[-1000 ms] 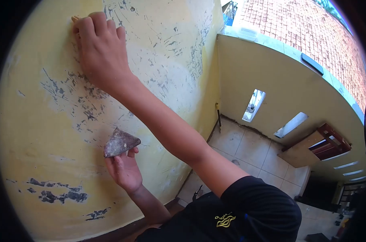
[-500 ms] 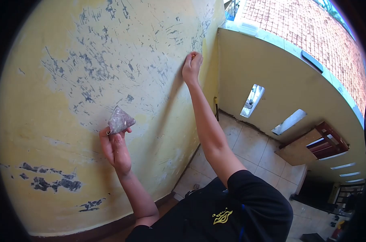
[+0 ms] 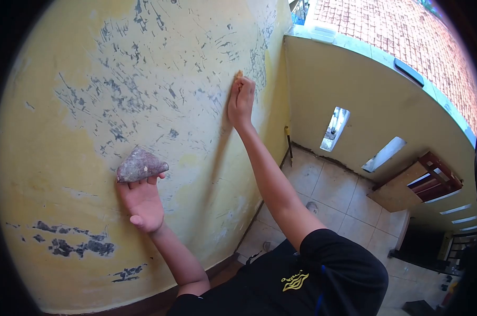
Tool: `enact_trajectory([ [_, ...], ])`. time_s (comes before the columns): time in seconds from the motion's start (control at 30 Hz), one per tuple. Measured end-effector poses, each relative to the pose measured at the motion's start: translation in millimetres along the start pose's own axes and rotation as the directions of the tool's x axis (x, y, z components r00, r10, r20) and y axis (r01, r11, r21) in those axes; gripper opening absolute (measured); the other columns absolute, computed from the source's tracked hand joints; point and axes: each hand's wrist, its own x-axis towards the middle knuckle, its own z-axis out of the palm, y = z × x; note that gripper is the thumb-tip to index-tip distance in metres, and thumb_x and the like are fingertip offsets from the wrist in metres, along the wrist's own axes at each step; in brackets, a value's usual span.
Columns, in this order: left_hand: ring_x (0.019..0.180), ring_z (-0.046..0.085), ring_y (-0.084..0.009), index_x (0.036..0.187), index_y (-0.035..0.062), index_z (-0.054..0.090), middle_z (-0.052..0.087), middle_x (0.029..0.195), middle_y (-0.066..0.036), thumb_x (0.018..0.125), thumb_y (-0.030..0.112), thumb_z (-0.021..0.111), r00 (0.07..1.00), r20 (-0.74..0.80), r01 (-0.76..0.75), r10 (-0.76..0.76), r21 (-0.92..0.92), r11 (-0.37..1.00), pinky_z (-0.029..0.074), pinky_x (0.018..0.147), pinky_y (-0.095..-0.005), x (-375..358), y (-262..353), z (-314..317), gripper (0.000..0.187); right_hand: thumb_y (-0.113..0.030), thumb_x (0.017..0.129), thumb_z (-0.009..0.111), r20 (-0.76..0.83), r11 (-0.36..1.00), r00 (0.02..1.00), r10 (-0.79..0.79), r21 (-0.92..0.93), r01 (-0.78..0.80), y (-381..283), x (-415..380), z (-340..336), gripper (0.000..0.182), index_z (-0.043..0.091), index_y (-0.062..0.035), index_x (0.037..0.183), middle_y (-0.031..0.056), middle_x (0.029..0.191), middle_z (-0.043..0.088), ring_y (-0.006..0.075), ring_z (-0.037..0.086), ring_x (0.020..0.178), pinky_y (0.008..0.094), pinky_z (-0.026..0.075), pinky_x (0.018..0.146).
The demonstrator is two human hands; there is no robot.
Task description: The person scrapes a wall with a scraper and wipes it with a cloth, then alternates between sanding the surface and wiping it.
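Note:
My left hand [image 3: 143, 203] is low before the wall, palm toward me and thumb held out to the side. On its fingers rests a whitish-smeared, grey-purple triangular pouch [image 3: 142, 165], which hides the fingertips. Higher and to the right, my right hand [image 3: 241, 102] is closed around a small tan piece [image 3: 239, 75], its tip poking out above the fingers at the wall surface. The yellow wall [image 3: 43, 142] has a broad whitish area [image 3: 191, 116] full of dark scratches and chipped spots around both hands.
A half-height wall [image 3: 343, 68] with slots meets the yellow wall at a corner on the right. A dark flat object [image 3: 408, 72] lies on its ledge. A wooden panel [image 3: 414, 181] leans below, over the tiled floor [image 3: 328, 181]. A thin stick [image 3: 288, 139] stands in the corner.
My right hand has moved left and slightly down, and the tan piece now shows more. My left hand has shifted left and opened its palm, its thumb coming away from the pouch.

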Motion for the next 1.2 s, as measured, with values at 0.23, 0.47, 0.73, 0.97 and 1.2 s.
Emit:
enact_trajectory([
  [0.23,0.139,0.049,-0.0331,0.16,0.0022,0.027,0.044,0.158,-0.018,0.08,0.084,0.068,0.996,0.039,0.078,-0.078,-0.001,0.997,0.047,0.105,-0.0485,2.8,-0.2,-2.4,0.122,-0.015,0.107,0.053,-0.114,0.725,0.736,0.667,-0.131,-0.677,185.9,-89.0,-39.6,0.02,0.051,0.0018,0.118,0.0217,0.118,0.055,0.0383,0.059,0.111,0.0448,0.047,0.101],
  [0.47,0.137,0.05,-0.0323,0.159,0.0014,0.028,0.047,0.154,-0.021,0.081,0.083,0.068,0.997,0.036,0.066,-0.066,0.01,0.998,0.046,0.105,-0.0485,-1.0,-1.9,-1.7,0.12,-0.006,0.102,0.056,-0.064,0.956,0.985,0.161,0.259,-0.139,-100.9,44.7,28.2,0.01,0.055,-0.0038,0.111,0.0162,0.11,0.056,0.0357,0.056,0.101,0.0459,0.044,0.09],
  [0.73,0.132,0.053,-0.034,0.155,0.0004,0.034,0.051,0.148,-0.02,0.077,0.085,0.068,1.0,0.022,0.001,0.0,-0.089,0.996,0.046,0.099,-0.0473,-10.3,16.0,-7.1,0.12,-0.013,0.098,0.064,0.043,0.89,0.898,-0.438,0.16,0.426,-289.1,71.6,54.2,0.011,0.061,-0.0138,0.108,0.0043,0.108,0.059,0.0269,0.054,0.09,0.0393,0.039,0.084],
  [0.97,0.132,0.054,-0.0369,0.152,0.0061,0.036,0.053,0.146,-0.017,0.074,0.084,0.075,0.995,0.087,0.045,-0.053,0.097,0.994,0.05,0.096,-0.0501,-24.4,16.9,-26.2,0.117,-0.013,0.107,0.053,-0.058,0.953,0.956,0.287,-0.081,-0.291,10.7,-47.4,-10.7,0.01,0.054,-0.005,0.114,0.0182,0.114,0.058,0.0413,0.06,0.103,0.0483,0.047,0.09],
  [1.2,0.131,0.055,-0.0381,0.153,0.0019,0.035,0.051,0.146,-0.014,0.071,0.087,0.076,0.995,0.009,0.094,-0.098,0.192,0.977,0.052,0.096,-0.0523,-33.3,16.6,-25.4,0.125,-0.016,0.107,0.052,-0.138,0.599,0.639,0.756,-0.248,-0.762,210.7,-153.9,-52.4,0.019,0.053,-0.0003,0.118,0.0196,0.122,0.055,0.0355,0.058,0.114,0.0439,0.046,0.102],
])
